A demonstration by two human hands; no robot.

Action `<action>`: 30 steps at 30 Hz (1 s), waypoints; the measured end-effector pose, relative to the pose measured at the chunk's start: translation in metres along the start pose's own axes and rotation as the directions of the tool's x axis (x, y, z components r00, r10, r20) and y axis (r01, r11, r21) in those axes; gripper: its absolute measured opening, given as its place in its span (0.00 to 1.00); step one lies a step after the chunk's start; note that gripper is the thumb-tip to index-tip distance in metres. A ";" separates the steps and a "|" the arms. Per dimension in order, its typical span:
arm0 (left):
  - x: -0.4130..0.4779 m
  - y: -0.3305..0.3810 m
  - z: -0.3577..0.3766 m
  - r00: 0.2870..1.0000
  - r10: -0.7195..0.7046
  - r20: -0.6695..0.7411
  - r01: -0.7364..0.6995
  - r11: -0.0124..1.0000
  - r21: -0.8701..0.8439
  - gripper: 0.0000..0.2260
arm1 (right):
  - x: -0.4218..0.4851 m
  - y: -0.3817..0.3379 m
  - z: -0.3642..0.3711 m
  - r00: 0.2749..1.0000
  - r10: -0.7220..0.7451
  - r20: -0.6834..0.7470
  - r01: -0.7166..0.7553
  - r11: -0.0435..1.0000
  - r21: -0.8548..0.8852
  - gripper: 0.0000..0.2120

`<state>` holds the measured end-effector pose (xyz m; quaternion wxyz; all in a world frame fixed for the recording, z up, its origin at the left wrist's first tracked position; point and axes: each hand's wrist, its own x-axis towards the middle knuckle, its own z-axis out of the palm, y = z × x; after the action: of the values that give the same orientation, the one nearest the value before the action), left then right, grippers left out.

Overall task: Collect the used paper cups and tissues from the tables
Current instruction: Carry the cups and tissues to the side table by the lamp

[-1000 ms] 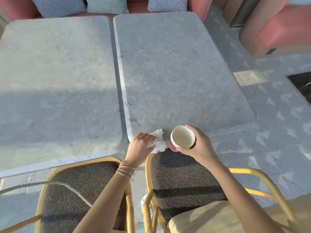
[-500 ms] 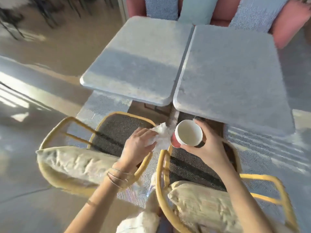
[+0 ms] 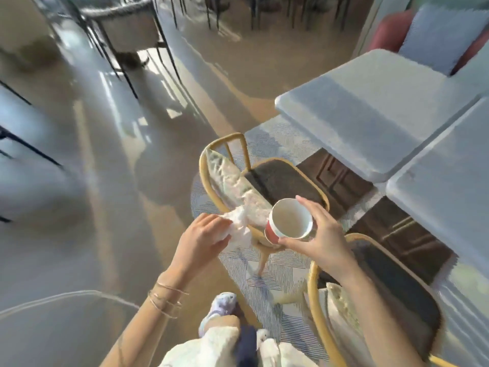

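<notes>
My right hand (image 3: 321, 241) grips a paper cup (image 3: 288, 222), white inside with a red band on its wall; its mouth faces me and looks empty. My left hand (image 3: 201, 241) holds a crumpled white tissue (image 3: 239, 225) just left of the cup. Both hands are held in the air over the back of a yellow chair, away from the tables. Two pale stone tables (image 3: 370, 109) stand side by side at the right.
A yellow-framed chair (image 3: 264, 178) with a dark seat and pale cushion stands right under my hands; a second one (image 3: 370, 295) is at lower right. Open glossy floor (image 3: 127, 181) stretches left. Dark-legged chairs and tables stand at the far left and back. My feet show at the bottom.
I have turned left and stepped back from the tables, which slid to the right of the view. Both hands keep their hold on the tissue and the cup, now over the chair back.
</notes>
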<state>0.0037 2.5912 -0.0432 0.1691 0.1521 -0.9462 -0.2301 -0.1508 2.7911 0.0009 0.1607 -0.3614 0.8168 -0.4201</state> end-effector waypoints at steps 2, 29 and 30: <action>-0.019 -0.018 -0.018 0.995 -0.088 -0.042 0.087 0.996 -0.006 0.12 | 0.010 -0.017 0.018 0.998 -0.028 0.052 0.028 1.000 0.011 0.41; -0.039 -0.322 -0.208 0.953 -0.252 -0.166 0.254 0.967 -0.010 0.12 | 0.171 -0.215 0.302 0.978 -0.148 0.144 0.141 0.988 0.063 0.42; -0.035 -0.328 -0.208 0.954 -0.253 -0.162 0.254 0.967 -0.010 0.11 | 0.178 -0.216 0.306 0.979 -0.145 0.146 0.137 0.989 0.061 0.42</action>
<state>0.1850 2.2463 -0.0373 0.2139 0.2913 -0.9032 -0.2316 -0.0013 2.4043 -0.0009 0.2006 -0.4447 0.7639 -0.4225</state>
